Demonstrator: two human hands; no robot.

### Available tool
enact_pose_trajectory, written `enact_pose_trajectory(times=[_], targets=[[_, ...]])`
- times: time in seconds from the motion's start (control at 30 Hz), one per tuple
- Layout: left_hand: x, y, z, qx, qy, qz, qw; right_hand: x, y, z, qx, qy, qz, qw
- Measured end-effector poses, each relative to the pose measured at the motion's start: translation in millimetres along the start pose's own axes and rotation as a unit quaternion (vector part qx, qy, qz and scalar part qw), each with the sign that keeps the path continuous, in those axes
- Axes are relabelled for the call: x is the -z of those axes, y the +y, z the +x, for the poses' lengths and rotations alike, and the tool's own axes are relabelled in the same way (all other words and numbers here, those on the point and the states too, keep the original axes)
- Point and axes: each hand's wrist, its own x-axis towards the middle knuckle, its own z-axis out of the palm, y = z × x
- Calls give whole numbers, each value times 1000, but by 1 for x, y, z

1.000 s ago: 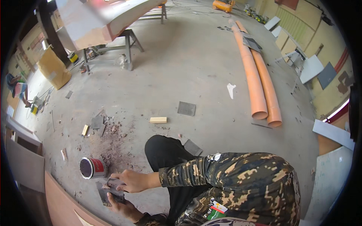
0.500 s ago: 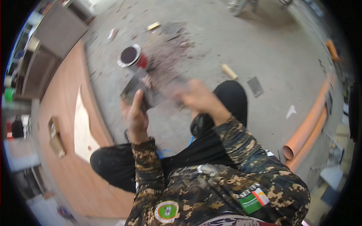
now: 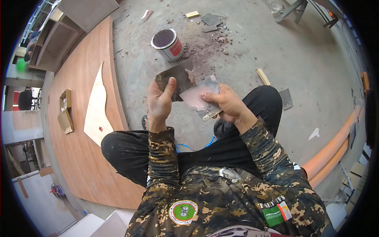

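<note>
My left hand (image 3: 160,100) grips a dark flat plate (image 3: 177,77), thumb on top, with a lump of pinkish paste (image 3: 191,76) at its right edge. In my right hand (image 3: 231,103) is a putty knife (image 3: 203,93), its wide metal blade smeared with pale pinkish paste and held between thumb and fingers. The blade lies close beside the plate's right edge; whether the two touch I cannot tell. Just beyond them an open tin can (image 3: 166,44) with a red and white label stands on the floor, its inner wall coated dark.
A large wooden panel (image 3: 79,166) lies at left, bearing a curved pale board (image 3: 96,106) and an open small cardboard box (image 3: 65,112). Crumbled debris (image 3: 213,43) and a wood block (image 3: 263,77) are on the floor. Orange pipes (image 3: 325,160) lie at right.
The putty knife, blurred with motion before, is now sharp and slightly lower beside the plate. My view has shifted, so the can and floor things appear farther right and higher.
</note>
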Motion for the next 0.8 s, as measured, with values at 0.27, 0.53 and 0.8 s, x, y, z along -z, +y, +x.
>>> enact_pose_trajectory(times=[0.27, 0.53, 0.8], targets=[[18, 5, -6, 46, -116, 67, 990, 9, -13, 2, 60, 19, 53, 997], [-26, 4, 3, 73, 63, -160, 982, -4, -6, 10, 369, 264, -294, 841], [-38, -6, -1, 27, 94, -110, 989, -8, -4, 0, 349, 154, -336, 861]])
